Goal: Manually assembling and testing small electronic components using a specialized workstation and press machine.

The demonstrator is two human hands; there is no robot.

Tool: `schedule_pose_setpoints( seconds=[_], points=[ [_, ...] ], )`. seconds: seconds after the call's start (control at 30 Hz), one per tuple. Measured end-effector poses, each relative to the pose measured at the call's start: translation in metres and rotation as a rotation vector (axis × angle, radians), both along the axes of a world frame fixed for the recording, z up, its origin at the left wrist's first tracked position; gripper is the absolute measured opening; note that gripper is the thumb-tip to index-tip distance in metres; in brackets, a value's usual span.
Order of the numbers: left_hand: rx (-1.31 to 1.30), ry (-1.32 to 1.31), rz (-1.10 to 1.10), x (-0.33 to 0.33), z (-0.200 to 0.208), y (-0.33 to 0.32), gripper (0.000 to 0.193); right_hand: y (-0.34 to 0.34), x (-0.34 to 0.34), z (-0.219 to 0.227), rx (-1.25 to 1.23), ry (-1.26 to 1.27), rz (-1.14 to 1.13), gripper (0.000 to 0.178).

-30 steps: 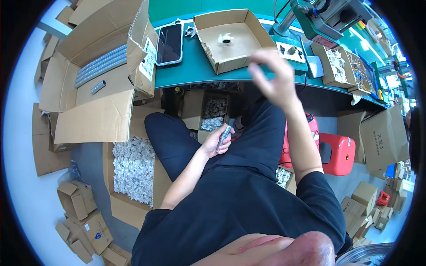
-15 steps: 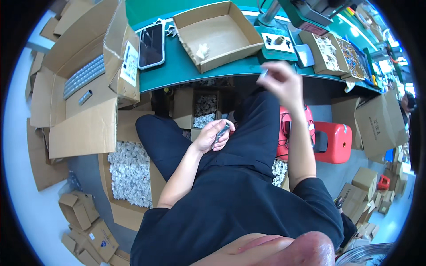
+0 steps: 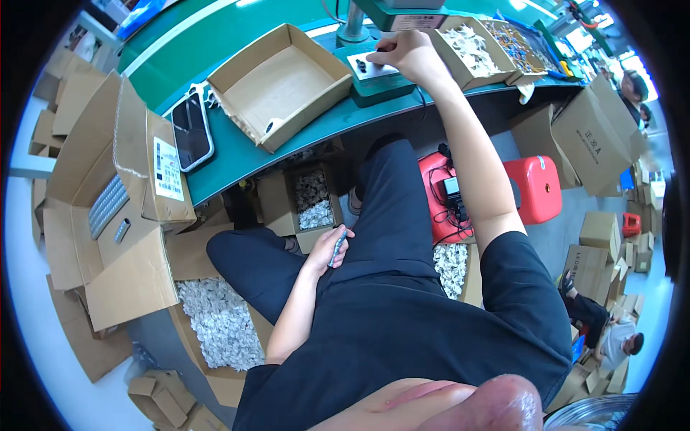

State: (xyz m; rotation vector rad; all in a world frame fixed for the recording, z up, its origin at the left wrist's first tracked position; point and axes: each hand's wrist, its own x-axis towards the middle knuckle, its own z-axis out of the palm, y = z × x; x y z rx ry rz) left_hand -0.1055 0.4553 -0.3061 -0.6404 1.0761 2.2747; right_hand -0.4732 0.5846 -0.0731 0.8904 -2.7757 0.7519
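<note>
My left hand (image 3: 327,251) rests over my lap, its fingers closed around a short grey cylindrical piece (image 3: 337,248). On the bench, my right hand (image 3: 410,56) reaches to a white plate (image 3: 370,69) with dark fittings, set on the green base (image 3: 384,87) of a bench machine. The right fingertips are pinched together at the plate; what they grip is too small to make out. Left of the machine stands a shallow cardboard tray (image 3: 248,86), with a small dark-and-pale piece (image 3: 270,126) near its front edge.
A phone (image 3: 192,133) lies beside the tray. At the left, an open carton (image 3: 136,269) holds grey ribbed rods (image 3: 109,207). Boxes of white parts (image 3: 471,50) and coloured parts (image 3: 514,47) stand right of the machine. A red stool (image 3: 535,190) and a carton of pale pieces (image 3: 219,323) are below.
My right hand has gone up and left from the bench edge onto the white plate. White pieces seen earlier in the tray no longer show there. The whole view has shifted.
</note>
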Motion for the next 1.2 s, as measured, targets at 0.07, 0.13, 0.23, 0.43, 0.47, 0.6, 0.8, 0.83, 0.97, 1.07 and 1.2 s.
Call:
schedule_pose_setpoints(
  seconds=[0.07, 0.13, 0.23, 0.43, 0.47, 0.6, 0.8, 0.83, 0.97, 1.07, 1.2],
  points=[
    [-0.011, -0.002, -0.022, -0.006, -0.005, 0.003, 0.041, 0.003, -0.001, -0.004, 0.0, 0.003, 0.025, 0.034],
    [-0.031, -0.015, -0.029, -0.008, -0.01, 0.003, 0.042, 0.005, -0.007, -0.003, -0.011, 0.005, 0.054, 0.034],
    [-0.011, -0.021, 0.0, -0.004, -0.017, 0.003, 0.043, 0.064, -0.055, 0.006, -0.236, 0.068, -0.095, 0.035],
    [-0.018, -0.034, 0.053, -0.007, -0.027, -0.001, 0.044, 0.159, -0.173, -0.047, 0.442, 0.222, -0.503, 0.035],
    [-0.018, -0.035, 0.062, -0.004, -0.03, -0.003, 0.044, 0.151, -0.173, -0.047, 0.437, 0.227, -0.482, 0.035],
    [-0.028, -0.04, 0.081, -0.003, -0.034, -0.006, 0.044, 0.14, -0.165, -0.05, 0.308, 0.078, -0.501, 0.035],
    [-0.032, -0.058, 0.054, -0.008, -0.029, -0.004, 0.04, 0.155, -0.16, -0.04, 0.095, 0.195, -0.445, 0.031],
    [-0.029, -0.063, 0.055, -0.009, -0.028, -0.004, 0.04, 0.156, -0.156, -0.037, 0.035, 0.287, -0.442, 0.031],
    [-0.037, -0.075, 0.039, -0.011, -0.026, -0.003, 0.039, 0.11, -0.092, -0.016, -0.44, 0.21, -0.191, 0.031],
    [-0.035, -0.069, 0.034, -0.011, -0.027, -0.005, 0.039, 0.066, -0.05, -0.038, -0.438, 0.098, -0.016, 0.032],
    [-0.034, -0.082, 0.03, -0.011, -0.028, -0.003, 0.039, 0.022, 0.001, -0.044, -0.415, 0.139, -0.001, 0.028]
  ],
)
